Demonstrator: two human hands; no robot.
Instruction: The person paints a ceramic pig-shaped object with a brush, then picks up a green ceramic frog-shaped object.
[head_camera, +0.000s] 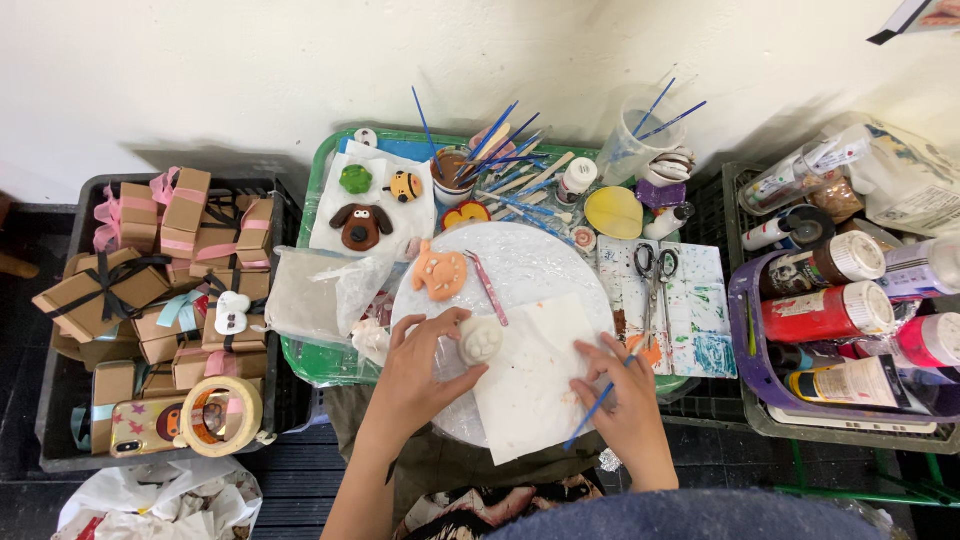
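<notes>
Now, painting step, by my reading. Left hand: fingers clamped around a small white clay paw figure, holding it just above the round white board. Right hand: fingers closed on a blue-handled brush, resting on a white paper sheet that lies over the board's near edge. Brush tip not on the figure yet; next move, I judge, calls for a steady tip brought to the paw's face without smudging. Farther on the board: an orange clay figure and a pink tool. Beyond, a brown dog figure, scissors, a cup of brushes. Right, paint bottles; left, small ribboned boxes.
</notes>
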